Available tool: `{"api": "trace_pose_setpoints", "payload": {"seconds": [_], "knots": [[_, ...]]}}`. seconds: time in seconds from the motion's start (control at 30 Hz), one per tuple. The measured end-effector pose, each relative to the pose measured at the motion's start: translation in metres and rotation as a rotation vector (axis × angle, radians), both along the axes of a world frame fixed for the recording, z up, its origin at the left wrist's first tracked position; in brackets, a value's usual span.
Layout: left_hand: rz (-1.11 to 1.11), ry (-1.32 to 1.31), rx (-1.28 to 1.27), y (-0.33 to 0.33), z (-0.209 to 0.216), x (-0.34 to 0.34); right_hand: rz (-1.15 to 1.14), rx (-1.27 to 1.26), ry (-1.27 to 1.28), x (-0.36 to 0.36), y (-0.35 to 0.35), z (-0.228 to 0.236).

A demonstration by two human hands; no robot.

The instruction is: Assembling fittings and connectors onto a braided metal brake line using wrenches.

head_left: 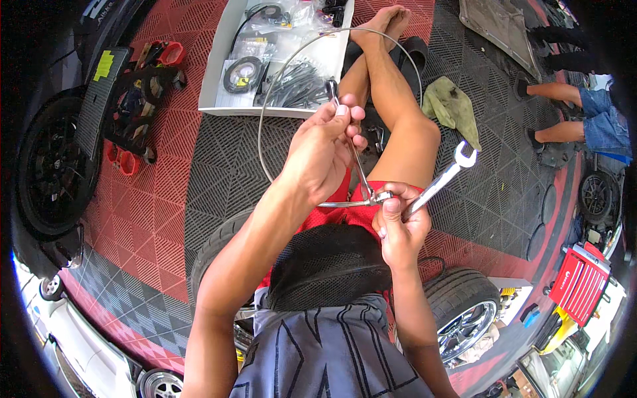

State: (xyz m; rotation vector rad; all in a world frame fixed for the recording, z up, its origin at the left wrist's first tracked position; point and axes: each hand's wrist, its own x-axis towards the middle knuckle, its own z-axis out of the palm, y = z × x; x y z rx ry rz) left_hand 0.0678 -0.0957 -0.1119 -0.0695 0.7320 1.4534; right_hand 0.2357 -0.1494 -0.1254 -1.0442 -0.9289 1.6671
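Note:
My left hand is closed around a slim chrome wrench, whose lower end meets a metal fitting. That fitting sits on a braided metal hose, which loops up past both hands. My right hand pinches the fitting between thumb and fingers. It also grips a larger combination wrench, its open jaw pointing up and to the right. The hands are close together above my lap, over red shorts. Whether the slim wrench is seated on the fitting, I cannot tell.
Ahead, a white box holds bagged parts, a coiled black hose and black zip ties. A green rag lies right of my legs. Tyres flank me. At left are a wheel and a tool tray. A person's legs show at right.

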Motion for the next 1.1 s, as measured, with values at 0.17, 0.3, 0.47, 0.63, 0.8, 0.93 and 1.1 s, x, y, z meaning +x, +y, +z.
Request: {"api": "trace_pose_setpoints", "payload": {"seconds": [0.17,0.3,0.47,0.63,0.8,0.93,1.1], "knots": [[0.029,-0.138,0.005,-0.003,-0.02,0.002,0.006,-0.05,0.064,-0.003,0.002,0.007],[0.006,-0.127,-0.019,-0.008,-0.019,0.009,-0.001,-0.062,0.077,-0.005,0.003,0.008],[0.047,-0.203,-0.032,-0.006,-0.019,0.009,0.008,-0.055,0.077,-0.005,0.004,0.006],[0.042,-0.283,-0.035,-0.002,-0.028,0.008,0.012,-0.057,0.093,-0.005,0.004,0.006],[0.005,-0.301,-0.141,0.003,-0.037,0.01,-0.011,-0.047,0.027,-0.006,0.003,0.005],[-0.038,-0.337,-0.182,0.002,-0.035,0.011,0.022,-0.025,0.05,-0.007,0.003,0.004],[-0.069,-0.404,-0.245,0.004,-0.043,0.015,0.028,-0.01,0.05,-0.01,0.003,0.007]]}}
